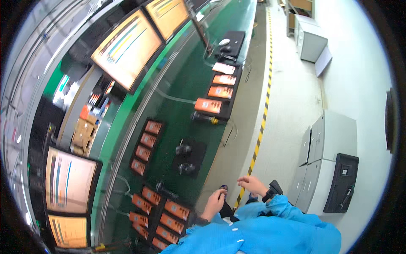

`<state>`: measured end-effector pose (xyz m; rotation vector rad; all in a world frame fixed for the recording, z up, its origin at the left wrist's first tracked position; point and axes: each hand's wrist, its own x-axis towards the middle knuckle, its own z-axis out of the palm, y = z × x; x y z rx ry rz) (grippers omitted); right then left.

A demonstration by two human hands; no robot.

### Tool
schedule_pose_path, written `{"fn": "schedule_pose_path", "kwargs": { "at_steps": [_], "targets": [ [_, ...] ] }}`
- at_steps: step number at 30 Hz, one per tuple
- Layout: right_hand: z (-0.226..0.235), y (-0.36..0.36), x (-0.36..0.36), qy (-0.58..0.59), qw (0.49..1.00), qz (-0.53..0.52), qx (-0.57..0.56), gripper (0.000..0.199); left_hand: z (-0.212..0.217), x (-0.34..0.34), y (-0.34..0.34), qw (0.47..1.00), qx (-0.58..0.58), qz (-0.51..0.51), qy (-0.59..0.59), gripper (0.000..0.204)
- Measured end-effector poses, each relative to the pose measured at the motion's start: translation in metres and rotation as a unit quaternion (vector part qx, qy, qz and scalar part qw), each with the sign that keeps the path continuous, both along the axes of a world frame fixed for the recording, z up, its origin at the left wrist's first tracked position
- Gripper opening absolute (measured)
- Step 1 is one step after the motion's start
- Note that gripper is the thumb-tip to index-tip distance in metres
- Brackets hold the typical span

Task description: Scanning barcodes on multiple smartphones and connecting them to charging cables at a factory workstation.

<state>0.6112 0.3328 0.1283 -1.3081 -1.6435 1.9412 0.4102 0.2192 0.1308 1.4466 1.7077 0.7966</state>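
Note:
My left hand (pixel 214 205) is held in front of my body, near the front edge of the green workbench (pixel 198 131). Its fingers are loosely bent, with nothing visible in them. My right hand (pixel 253 186) hangs over the floor beside the bench, fingers apart and empty, with a black band (pixel 272 191) at the wrist. Closest to the left hand are orange boxy devices (pixel 176 209) in rows on a dark tray. Farther along the bench, more orange devices (pixel 208 105) line another black tray, and a smaller dark rack (pixel 146 147) holds several.
Lit monitors (pixel 127 48) stand along the bench's left side. Two dark gadgets lie on a black mat (pixel 194 158). A yellow-black floor stripe (pixel 264 114) runs beside the bench. Grey cabinets (pixel 317 165) stand at the right, with a black panel (pixel 341 183) against them.

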Motion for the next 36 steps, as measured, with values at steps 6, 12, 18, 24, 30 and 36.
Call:
{"fn": "schedule_pose_path", "kwargs": {
  "at_steps": [6, 12, 18, 24, 30, 36],
  "targets": [
    [-0.059, 0.122, -0.004, -0.002, 0.997, 0.059, 0.047, 0.027, -0.016, 0.018, 0.104, 0.994, -0.067, 0.032, -0.081, 0.019],
    [-0.066, 0.303, -0.022, -0.134, 0.982, 0.119, 0.067, 0.030, -0.041, -0.002, 0.264, 0.999, -0.019, 0.048, -0.015, 0.020],
    [-0.043, 0.462, -0.003, -0.103, 0.988, 0.090, 0.073, 0.032, -0.012, -0.015, 0.417, 0.977, 0.003, 0.135, -0.167, 0.022],
    [-0.098, 0.616, 0.013, -0.193, 0.966, 0.062, 0.161, 0.045, -0.084, -0.019, 0.476, 0.965, -0.056, 0.257, -0.004, 0.028],
    [-0.174, 0.766, 0.031, -0.236, 0.898, 0.136, 0.345, 0.063, -0.128, 0.062, 0.477, 0.767, 0.073, 0.619, 0.151, 0.016],
    [-0.163, 0.826, 0.019, -0.099, 0.887, 0.141, -0.428, 0.048, -0.165, 0.136, 0.517, 0.556, -0.190, 0.809, 0.024, 0.045]
  ]
}}
